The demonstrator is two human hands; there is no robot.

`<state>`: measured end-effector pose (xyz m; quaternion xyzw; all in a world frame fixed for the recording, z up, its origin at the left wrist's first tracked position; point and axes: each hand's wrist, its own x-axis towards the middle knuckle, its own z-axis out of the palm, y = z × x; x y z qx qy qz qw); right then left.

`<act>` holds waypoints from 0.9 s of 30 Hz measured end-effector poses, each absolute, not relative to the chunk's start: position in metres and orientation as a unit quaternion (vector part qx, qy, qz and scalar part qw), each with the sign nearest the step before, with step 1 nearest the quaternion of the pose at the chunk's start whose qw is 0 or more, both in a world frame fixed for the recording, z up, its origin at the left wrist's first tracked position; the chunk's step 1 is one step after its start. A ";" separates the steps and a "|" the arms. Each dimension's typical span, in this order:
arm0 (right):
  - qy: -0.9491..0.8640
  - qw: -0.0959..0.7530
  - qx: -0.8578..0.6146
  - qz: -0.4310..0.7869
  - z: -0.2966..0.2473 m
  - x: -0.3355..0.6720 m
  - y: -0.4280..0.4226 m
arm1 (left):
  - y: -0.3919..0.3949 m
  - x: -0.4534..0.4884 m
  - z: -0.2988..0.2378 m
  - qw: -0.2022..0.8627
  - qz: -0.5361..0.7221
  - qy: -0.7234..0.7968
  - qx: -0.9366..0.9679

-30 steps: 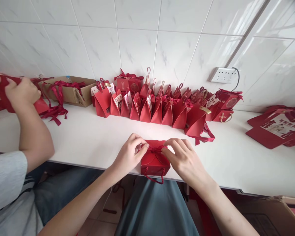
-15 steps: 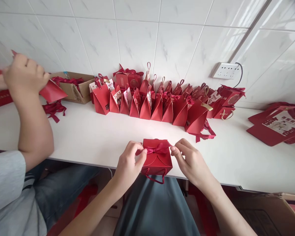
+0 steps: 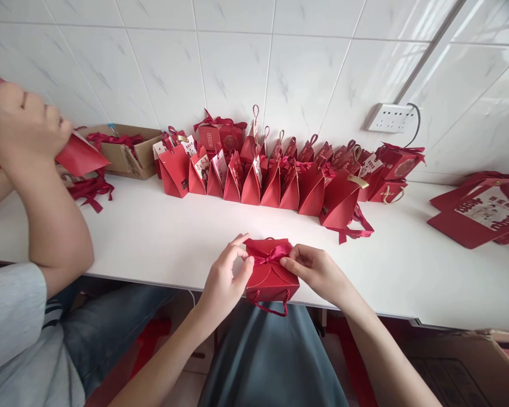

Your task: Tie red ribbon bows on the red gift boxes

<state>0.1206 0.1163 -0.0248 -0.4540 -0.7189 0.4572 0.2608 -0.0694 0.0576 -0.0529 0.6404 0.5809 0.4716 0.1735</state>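
Observation:
A small red gift box (image 3: 271,278) with a red ribbon bow (image 3: 271,255) on top and a cord handle (image 3: 270,305) hanging over the table edge sits right in front of me. My left hand (image 3: 225,278) pinches the left end of the ribbon beside the box. On the other side, my right hand (image 3: 314,269) pinches the bow's right loop. Both hands are closed on the ribbon.
A row of folded red gift bags (image 3: 275,178) lines the tiled wall. A cardboard box (image 3: 127,148) of ribbons stands at the back left, flat red cards (image 3: 479,215) at the right. A co-worker's hand (image 3: 23,127) at left holds a red bag. A wall socket (image 3: 391,117) hangs above.
My right hand has moved in from the ribbon's far end to the bow. The co-worker's hands have risen with a red bag.

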 end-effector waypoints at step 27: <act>-0.840 0.271 -0.378 0.279 0.007 0.095 0.140 | 0.060 -0.061 -0.046 0.084 0.483 0.637 0.595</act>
